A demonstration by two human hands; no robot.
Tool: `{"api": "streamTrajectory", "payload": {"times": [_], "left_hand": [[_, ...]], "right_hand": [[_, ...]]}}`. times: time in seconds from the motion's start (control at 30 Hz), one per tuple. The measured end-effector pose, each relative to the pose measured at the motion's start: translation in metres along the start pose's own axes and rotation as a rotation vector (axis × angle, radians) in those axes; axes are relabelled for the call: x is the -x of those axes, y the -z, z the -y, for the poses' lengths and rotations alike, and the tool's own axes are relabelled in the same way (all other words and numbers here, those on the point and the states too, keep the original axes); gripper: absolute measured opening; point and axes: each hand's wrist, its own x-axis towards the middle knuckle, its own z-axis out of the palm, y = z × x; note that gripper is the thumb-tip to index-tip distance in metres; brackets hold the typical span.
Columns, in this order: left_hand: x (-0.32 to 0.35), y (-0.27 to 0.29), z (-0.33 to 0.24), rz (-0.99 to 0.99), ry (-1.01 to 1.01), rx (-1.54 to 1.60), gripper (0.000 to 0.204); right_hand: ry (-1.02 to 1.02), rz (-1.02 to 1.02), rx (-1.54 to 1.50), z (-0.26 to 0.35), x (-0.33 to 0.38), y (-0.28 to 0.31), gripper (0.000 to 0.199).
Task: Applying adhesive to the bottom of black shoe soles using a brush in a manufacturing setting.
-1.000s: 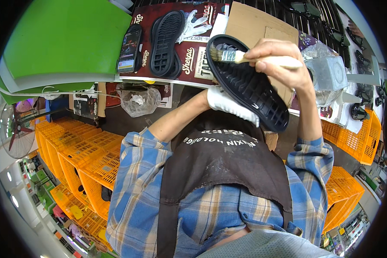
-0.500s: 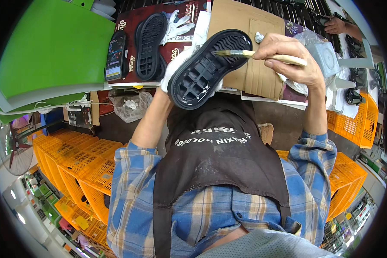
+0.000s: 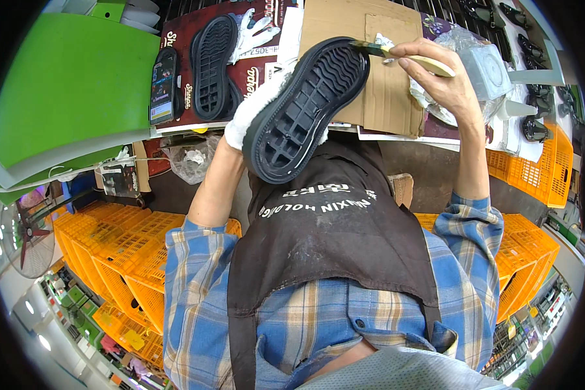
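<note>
A black shoe sole [image 3: 305, 107] is tilted in front of me, its ribbed and gridded inner side facing up. Wet shine shows along part of its rim. My left hand [image 3: 257, 110], in a white glove, is closed round its left side from beneath; most of those fingers are hidden behind the sole. Bare, my right hand [image 3: 443, 81] pinches a brush [image 3: 432, 64] with a pale wooden handle. The dark bristles touch or nearly touch the upper right rim of the sole. Left of it, more black soles [image 3: 212, 68] lie stacked beside a white glove [image 3: 255, 34].
A phone [image 3: 165, 84] lies by the stacked soles. Cardboard [image 3: 392, 91] covers the middle of the bench. A translucent square container [image 3: 489, 71] stands at right in plastic wrap. A green machine cover [image 3: 71, 84] is at left. Orange crates [image 3: 136, 260] stand on both sides behind me.
The brush has moved from the middle of the upper sole out to its upper right rim. The sole has shifted slightly left and down and turned a little more upright.
</note>
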Motion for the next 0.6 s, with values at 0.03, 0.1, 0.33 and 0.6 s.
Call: {"api": "streamTrajectory", "payload": {"times": [0.03, 0.1, 0.33, 0.6], "left_hand": [[0.0, -0.005, 0.006, -0.071, -0.118, -0.169, 0.041], [0.002, 0.0, 0.007, -0.171, -0.202, -0.439, 0.045], [-0.011, -0.039, 0.019, -0.242, -0.279, -1.114, 0.062], [-0.016, -0.013, 0.007, -0.312, -0.339, -1.184, 0.076]], "right_hand": [[-0.037, -0.1, -0.026, -0.002, 0.004, -0.005, 0.016], [-0.154, -0.162, -0.065, 0.003, 0.009, -0.015, 0.017], [-0.536, -0.34, -0.37, 0.036, 0.007, -0.037, 0.025], [-0.436, -0.277, -0.529, 0.054, 0.012, -0.042, 0.023]]}}
